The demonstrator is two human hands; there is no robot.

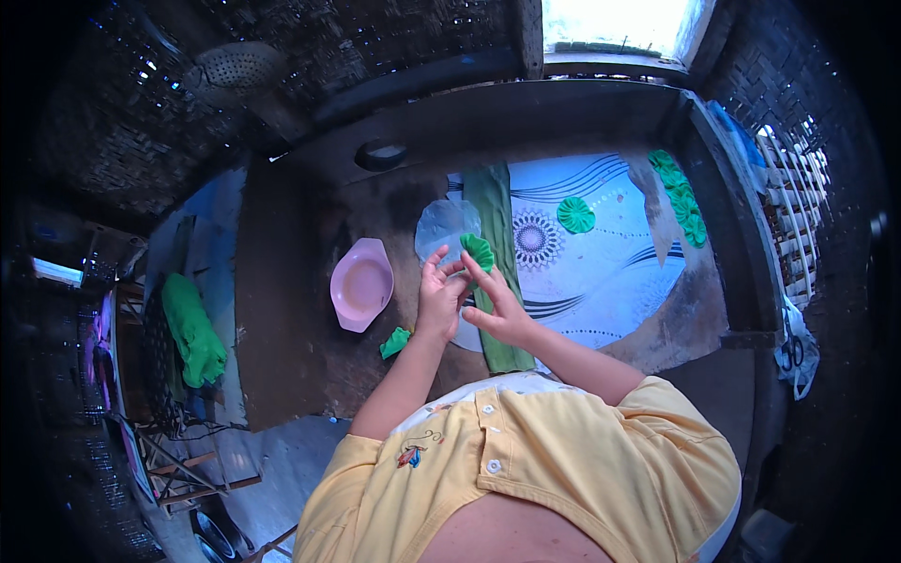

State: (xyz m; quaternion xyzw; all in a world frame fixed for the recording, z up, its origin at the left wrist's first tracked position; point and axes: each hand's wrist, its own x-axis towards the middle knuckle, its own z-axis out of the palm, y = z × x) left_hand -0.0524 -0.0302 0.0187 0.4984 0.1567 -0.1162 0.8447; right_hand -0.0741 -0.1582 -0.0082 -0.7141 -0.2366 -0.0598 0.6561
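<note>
A small green ridged disc (478, 250), dough-like, is at the fingertips of my right hand (502, 317), whose index finger lies against it. Just left of it is my left hand (439, 305), fingers stretched apart and partly overlapped by the right hand's fingers. Whether the left fingers also touch the disc is hard to see. Beneath both hands runs a long green leaf strip (486, 202), beside a round clear plastic sheet (445, 225). A similar scalloped green disc (575, 215) rests on the white patterned sheet (605, 272) to the right.
Left of my hands stands a pink bowl (364, 283), with a green scrap (395, 342) near it. Several green ridged pieces (678, 199) line the right side. A large green bundle (192, 330) lies far left. Raised boards (422, 127) border the table's back and right.
</note>
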